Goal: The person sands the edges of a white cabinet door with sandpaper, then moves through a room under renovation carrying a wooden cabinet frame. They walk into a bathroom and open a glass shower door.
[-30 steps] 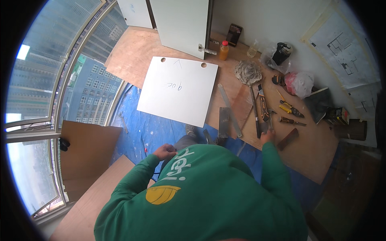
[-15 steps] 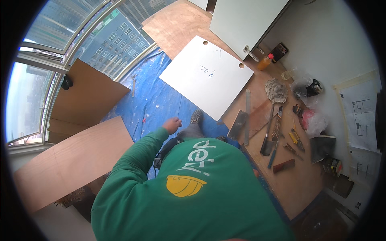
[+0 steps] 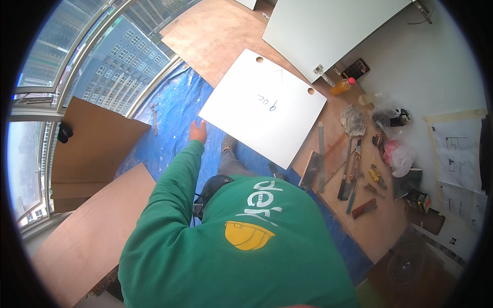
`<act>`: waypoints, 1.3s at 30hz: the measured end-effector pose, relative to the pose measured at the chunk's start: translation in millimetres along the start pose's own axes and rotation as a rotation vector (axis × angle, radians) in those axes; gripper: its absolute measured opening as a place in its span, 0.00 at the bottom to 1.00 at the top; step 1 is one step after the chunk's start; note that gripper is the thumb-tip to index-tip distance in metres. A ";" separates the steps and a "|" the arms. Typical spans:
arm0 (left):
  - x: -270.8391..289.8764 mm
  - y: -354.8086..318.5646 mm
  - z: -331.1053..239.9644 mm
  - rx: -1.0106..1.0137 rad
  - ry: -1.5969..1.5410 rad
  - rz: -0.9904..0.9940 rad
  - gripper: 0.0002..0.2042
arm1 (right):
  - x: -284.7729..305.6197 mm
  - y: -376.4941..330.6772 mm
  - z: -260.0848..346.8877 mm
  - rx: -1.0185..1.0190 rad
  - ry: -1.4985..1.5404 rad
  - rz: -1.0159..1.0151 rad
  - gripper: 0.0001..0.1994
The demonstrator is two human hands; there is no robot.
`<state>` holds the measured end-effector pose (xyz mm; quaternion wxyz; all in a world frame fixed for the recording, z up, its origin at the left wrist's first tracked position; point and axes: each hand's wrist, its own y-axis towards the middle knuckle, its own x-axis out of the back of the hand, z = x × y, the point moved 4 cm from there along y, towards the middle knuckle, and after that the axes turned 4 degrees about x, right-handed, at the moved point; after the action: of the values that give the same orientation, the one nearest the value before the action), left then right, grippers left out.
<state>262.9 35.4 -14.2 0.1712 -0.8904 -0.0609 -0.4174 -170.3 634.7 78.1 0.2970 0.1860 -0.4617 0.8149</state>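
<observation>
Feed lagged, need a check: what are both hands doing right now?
Left hand: open, empty, reaching toward the white panel.
Right hand: not in view, hidden behind the green sweatshirt.

Blue tarp [image 3: 174, 110] on the floor carries a white panel [image 3: 263, 114]

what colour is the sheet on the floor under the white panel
Blue: the floor sheet beneath the white panel is blue, seen in the head view.

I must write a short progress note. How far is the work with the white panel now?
Done: the white rectangular panel with two round holes lies flat on the brown plywood sheet, hand tools spread beside it. In hand: the left hand reaches toward the panel's near corner, not touching it. Left: gripping the panel. The right hand is hidden.
</observation>
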 end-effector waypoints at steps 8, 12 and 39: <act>-25.5 94.8 -41.8 0.007 -0.069 0.670 0.33 | -57.3 -66.6 77.3 -0.152 -0.013 -0.088 0.15; -47.8 118.8 -39.6 0.010 0.020 0.740 0.37 | -69.9 -72.5 125.7 -0.191 0.010 -0.083 0.16; 101.6 -22.7 -201.8 0.061 -0.718 1.436 0.45 | -272.1 42.8 621.2 1.110 -0.444 -0.135 0.36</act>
<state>176.9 -18.7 188.9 0.3922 -0.7868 0.4640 0.1085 24.9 -3.4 206.9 0.1030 0.5079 -0.0055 0.8552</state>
